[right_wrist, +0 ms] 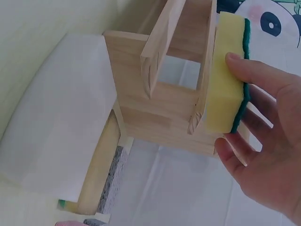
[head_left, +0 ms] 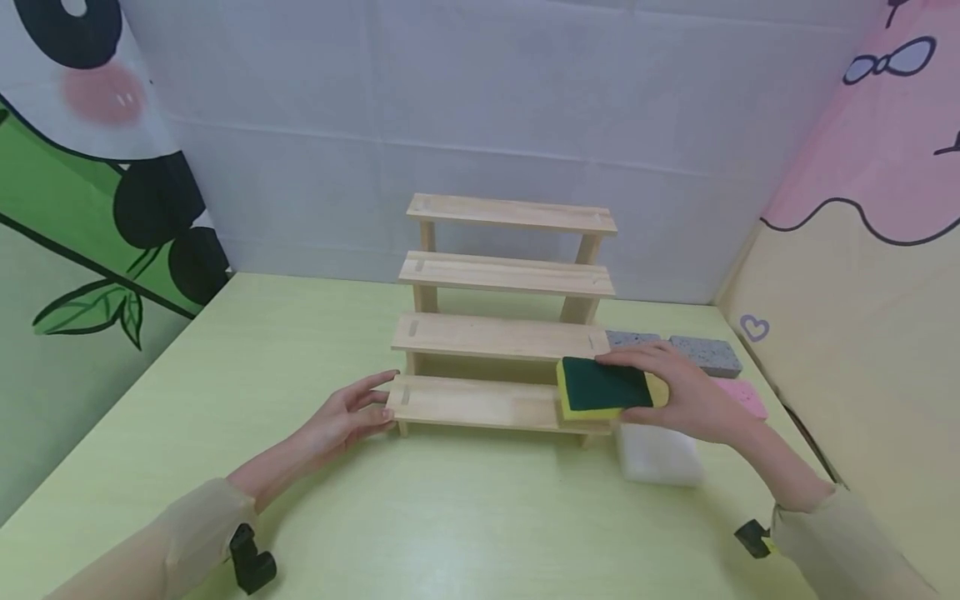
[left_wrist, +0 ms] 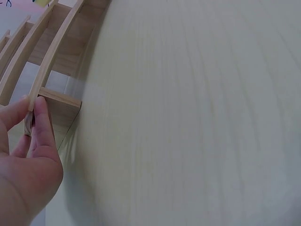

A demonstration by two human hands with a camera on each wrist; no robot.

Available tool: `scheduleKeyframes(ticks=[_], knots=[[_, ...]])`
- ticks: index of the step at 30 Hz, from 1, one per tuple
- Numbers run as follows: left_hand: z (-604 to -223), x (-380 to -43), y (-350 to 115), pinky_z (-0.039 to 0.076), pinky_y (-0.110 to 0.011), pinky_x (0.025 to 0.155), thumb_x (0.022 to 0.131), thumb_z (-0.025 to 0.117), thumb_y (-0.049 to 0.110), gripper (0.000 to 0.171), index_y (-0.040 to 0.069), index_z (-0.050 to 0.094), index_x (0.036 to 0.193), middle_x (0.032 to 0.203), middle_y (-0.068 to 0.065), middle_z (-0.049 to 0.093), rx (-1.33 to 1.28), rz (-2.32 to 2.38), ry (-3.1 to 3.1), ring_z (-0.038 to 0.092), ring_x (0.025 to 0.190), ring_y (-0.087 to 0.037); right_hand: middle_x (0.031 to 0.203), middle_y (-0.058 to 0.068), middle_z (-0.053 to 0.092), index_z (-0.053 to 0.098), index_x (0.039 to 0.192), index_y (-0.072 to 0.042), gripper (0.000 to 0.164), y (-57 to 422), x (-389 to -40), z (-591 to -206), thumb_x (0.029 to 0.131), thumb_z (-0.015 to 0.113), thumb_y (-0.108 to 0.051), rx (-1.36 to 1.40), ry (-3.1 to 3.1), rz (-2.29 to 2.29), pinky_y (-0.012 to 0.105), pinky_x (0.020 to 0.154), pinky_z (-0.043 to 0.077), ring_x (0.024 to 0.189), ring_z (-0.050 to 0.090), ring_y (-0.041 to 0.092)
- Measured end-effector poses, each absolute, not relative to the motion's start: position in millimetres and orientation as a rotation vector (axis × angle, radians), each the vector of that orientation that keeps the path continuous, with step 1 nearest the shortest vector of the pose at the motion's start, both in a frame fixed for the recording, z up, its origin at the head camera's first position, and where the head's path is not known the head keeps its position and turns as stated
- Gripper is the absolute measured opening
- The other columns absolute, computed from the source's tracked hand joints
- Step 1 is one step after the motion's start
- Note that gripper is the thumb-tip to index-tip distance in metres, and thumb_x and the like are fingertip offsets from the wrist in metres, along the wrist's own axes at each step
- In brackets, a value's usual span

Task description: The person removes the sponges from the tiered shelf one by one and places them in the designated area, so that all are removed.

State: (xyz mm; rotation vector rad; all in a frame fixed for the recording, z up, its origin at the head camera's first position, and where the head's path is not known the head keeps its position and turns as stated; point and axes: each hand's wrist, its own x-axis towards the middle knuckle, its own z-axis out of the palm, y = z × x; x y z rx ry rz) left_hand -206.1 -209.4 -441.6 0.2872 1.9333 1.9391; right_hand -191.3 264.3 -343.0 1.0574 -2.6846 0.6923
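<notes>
A wooden four-step display shelf (head_left: pixel 498 335) stands on the table. My left hand (head_left: pixel 337 421) pinches the left end of its lowest board; in the left wrist view the thumb and fingers lie on opposite faces of that board (left_wrist: pixel 56 52). My right hand (head_left: pixel 678 396) grips a scouring sponge (head_left: pixel 606 388), yellow with a dark green face, at the shelf's right end. From the head it overlaps the lowest board. The right wrist view shows the sponge's yellow side (right_wrist: pixel 225 75) close to a board's edge; whether they touch, I cannot tell.
Right of the shelf lie a white block (head_left: pixel 660 456), a pink sponge (head_left: pixel 738 397) and two speckled grey blocks, one (head_left: pixel 705 356) nearer the side wall. A tan block (right_wrist: pixel 99 165) shows beside the white one in the right wrist view. Printed cloth walls surround the table.
</notes>
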Motion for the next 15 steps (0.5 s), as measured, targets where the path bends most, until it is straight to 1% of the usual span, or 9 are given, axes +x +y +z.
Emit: scheduleKeyframes(ticks=[4,7,8,11,13,15], knots=[[-441.4,-206.3,-209.6,0.056,-0.022,0.091,0.096,0.062,0.006,0.075,0.005,0.019,0.157,0.119,0.000,0.060,0.302,1.950,1.922,0.066,0.103,-0.007,0.138,0.000,0.060,0.057,0.138,-0.026,0.072,278.9,-189.8,-340.9,0.073,0.087,-0.019,0.991,-2.694,0.688,0.048,0.093,0.041,0.119,0.046,0.016],[-441.2,-206.3,-210.4,0.056,-0.021,0.092,0.096,0.061,0.006,0.075,0.004,0.018,0.157,0.118,0.000,0.060,0.321,1.952,1.919,0.066,0.103,-0.007,0.139,0.001,0.058,0.056,0.139,-0.030,0.073,289.2,-187.9,-339.4,0.074,0.087,-0.021,0.930,-2.722,0.707,0.049,0.091,0.041,0.121,0.042,0.019],[-441.1,-206.1,-210.6,0.056,-0.021,0.092,0.096,0.061,0.006,0.075,0.004,0.018,0.157,0.119,0.000,0.060,0.321,1.952,1.919,0.066,0.104,-0.007,0.140,0.002,0.058,0.055,0.139,-0.031,0.073,292.6,-187.1,-338.9,0.074,0.087,-0.021,0.912,-2.731,0.712,0.051,0.092,0.040,0.123,0.041,0.022],[-441.2,-205.9,-211.0,0.055,-0.021,0.092,0.096,0.061,0.007,0.075,0.005,0.018,0.158,0.120,-0.001,0.059,0.322,1.949,1.921,0.066,0.104,-0.006,0.141,0.007,0.057,0.055,0.139,-0.030,0.073,301.8,-184.4,-337.1,0.074,0.087,-0.020,0.884,-2.726,0.691,0.053,0.093,0.039,0.126,0.040,0.027],[-441.9,-206.1,-211.1,0.055,-0.021,0.092,0.096,0.061,0.007,0.075,0.005,0.018,0.158,0.120,-0.001,0.059,0.324,1.948,1.922,0.066,0.104,-0.007,0.141,0.009,0.057,0.056,0.139,-0.029,0.074,307.5,-182.4,-336.7,0.073,0.087,-0.019,0.875,-2.707,0.674,0.050,0.093,0.038,0.124,0.041,0.024],[-442.7,-206.3,-210.6,0.055,-0.021,0.092,0.096,0.061,0.007,0.075,0.005,0.018,0.157,0.120,0.000,0.060,0.321,1.949,1.923,0.066,0.104,-0.007,0.141,0.009,0.057,0.057,0.139,-0.027,0.075,313.2,-180.6,-336.9,0.071,0.088,-0.017,0.870,-2.683,0.671,0.045,0.092,0.036,0.124,0.041,0.017]])
